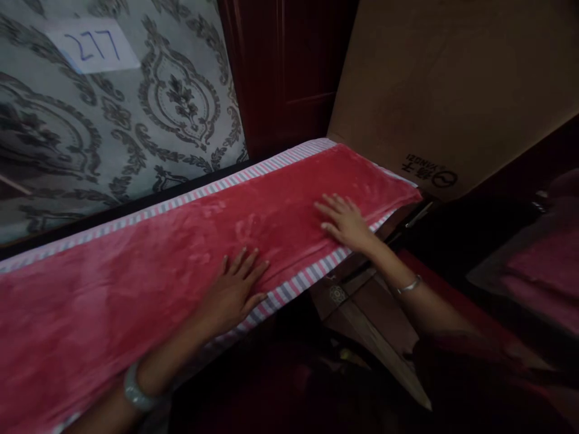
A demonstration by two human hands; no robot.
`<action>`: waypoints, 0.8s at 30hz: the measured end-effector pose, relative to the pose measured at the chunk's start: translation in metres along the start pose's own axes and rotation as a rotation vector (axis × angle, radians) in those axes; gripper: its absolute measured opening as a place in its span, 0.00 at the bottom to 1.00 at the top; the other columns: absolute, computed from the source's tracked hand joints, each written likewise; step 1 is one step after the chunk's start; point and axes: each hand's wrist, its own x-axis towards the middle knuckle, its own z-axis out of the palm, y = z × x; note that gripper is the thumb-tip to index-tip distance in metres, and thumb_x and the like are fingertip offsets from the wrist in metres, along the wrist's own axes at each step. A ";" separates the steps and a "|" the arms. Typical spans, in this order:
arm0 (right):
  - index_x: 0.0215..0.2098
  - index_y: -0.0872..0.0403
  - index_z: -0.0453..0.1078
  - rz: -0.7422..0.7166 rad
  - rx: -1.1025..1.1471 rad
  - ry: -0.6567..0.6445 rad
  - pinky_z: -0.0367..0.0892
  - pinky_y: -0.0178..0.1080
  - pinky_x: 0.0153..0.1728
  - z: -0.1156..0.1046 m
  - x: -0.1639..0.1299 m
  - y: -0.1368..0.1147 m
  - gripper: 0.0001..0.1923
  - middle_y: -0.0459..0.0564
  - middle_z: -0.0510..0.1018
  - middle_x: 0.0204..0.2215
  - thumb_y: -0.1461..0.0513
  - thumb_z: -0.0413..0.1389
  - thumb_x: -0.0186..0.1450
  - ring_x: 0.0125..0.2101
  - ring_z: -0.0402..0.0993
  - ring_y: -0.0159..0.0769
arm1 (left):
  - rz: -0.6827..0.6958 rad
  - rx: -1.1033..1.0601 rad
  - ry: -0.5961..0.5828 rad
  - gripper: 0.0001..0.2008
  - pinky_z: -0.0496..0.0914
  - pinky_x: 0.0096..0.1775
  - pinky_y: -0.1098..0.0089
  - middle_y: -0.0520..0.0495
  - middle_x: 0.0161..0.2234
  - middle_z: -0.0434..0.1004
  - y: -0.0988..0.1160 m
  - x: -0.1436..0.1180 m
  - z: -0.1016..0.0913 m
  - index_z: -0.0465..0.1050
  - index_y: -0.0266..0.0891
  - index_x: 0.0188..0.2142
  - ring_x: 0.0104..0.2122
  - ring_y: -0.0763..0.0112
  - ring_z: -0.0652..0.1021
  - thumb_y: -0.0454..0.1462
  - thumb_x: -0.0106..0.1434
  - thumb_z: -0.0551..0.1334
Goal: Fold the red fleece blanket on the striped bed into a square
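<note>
A long red plush blanket (149, 265) with pink, white and grey striped edges lies folded into a strip across a dark wooden table. My left hand (233, 292) rests flat on it near the front striped edge, fingers spread; a pale bangle sits on that wrist. My right hand (344, 220) lies flat on the blanket further right, near its end, fingers apart, with a thin silver bracelet on the forearm. Neither hand grips anything.
A large brown cardboard sheet (443, 84) leans at the back right. Grey patterned wallpaper (136, 102) with a paper label reading 277 (93, 45) is behind the blanket. A dark red wooden door (284, 66) stands between them. The table's wooden corner (362, 301) shows beneath my right arm.
</note>
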 end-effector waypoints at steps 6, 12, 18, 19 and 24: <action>0.69 0.48 0.58 -0.078 0.029 0.021 0.44 0.57 0.66 0.028 -0.040 -0.039 0.29 0.52 0.57 0.70 0.48 0.43 0.73 0.69 0.47 0.49 | -0.087 0.053 0.051 0.32 0.50 0.64 0.39 0.39 0.70 0.53 0.022 -0.029 0.018 0.57 0.43 0.68 0.69 0.45 0.53 0.45 0.67 0.59; 0.70 0.45 0.55 -0.142 0.045 0.124 0.44 0.62 0.65 0.022 -0.049 -0.084 0.30 0.53 0.53 0.71 0.47 0.43 0.73 0.71 0.41 0.51 | -0.151 0.013 0.084 0.29 0.53 0.65 0.46 0.39 0.68 0.58 0.022 -0.072 0.006 0.56 0.41 0.68 0.68 0.54 0.58 0.42 0.70 0.55; 0.70 0.44 0.54 -0.319 0.089 0.130 0.46 0.60 0.65 0.051 -0.076 -0.112 0.30 0.51 0.56 0.70 0.46 0.45 0.72 0.70 0.45 0.49 | -0.474 0.154 0.215 0.29 0.53 0.62 0.36 0.34 0.69 0.55 0.006 -0.134 0.016 0.61 0.41 0.67 0.68 0.39 0.53 0.46 0.68 0.57; 0.70 0.44 0.55 -0.314 0.105 0.147 0.47 0.60 0.65 0.054 -0.078 -0.111 0.29 0.51 0.57 0.69 0.47 0.45 0.73 0.69 0.47 0.49 | -0.481 0.167 0.227 0.29 0.53 0.62 0.36 0.35 0.69 0.55 0.005 -0.141 0.020 0.61 0.41 0.67 0.68 0.39 0.53 0.45 0.68 0.57; 0.61 0.47 0.68 -0.294 0.233 0.318 0.62 0.57 0.59 0.057 -0.070 -0.112 0.21 0.54 0.74 0.59 0.56 0.47 0.73 0.59 0.67 0.48 | -0.400 0.221 0.375 0.22 0.60 0.60 0.43 0.36 0.64 0.66 -0.005 -0.160 0.031 0.68 0.40 0.61 0.64 0.47 0.64 0.41 0.70 0.54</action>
